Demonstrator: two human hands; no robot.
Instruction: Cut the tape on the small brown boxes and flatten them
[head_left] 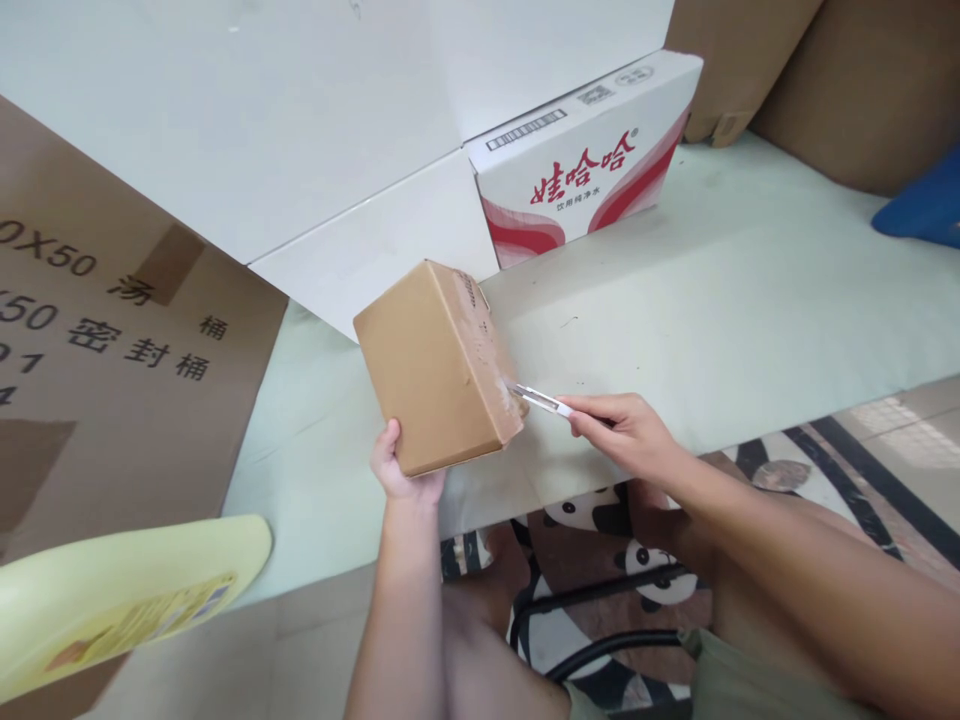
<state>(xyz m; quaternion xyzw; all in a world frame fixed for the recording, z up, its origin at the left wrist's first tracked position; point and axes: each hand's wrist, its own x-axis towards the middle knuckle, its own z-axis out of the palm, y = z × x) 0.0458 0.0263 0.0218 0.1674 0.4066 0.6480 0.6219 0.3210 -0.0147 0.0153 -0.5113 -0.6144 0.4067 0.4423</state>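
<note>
A small brown cardboard box [431, 365] is tilted up on the pale table [750, 310], its taped side facing right. My left hand [401, 470] grips the box from below at its near corner, fingers hidden behind it. My right hand [622, 435] is closed on a thin white utility knife [541, 400]. The knife's tip touches the tape at the box's lower right corner.
A white and red printed carton [592, 160] stands at the back of the table, beside large white boxes [300, 130]. A big brown carton [112, 360] with black lettering is at the left, a pale yellow object [120, 600] lower left, and a blue thing [926, 205] far right.
</note>
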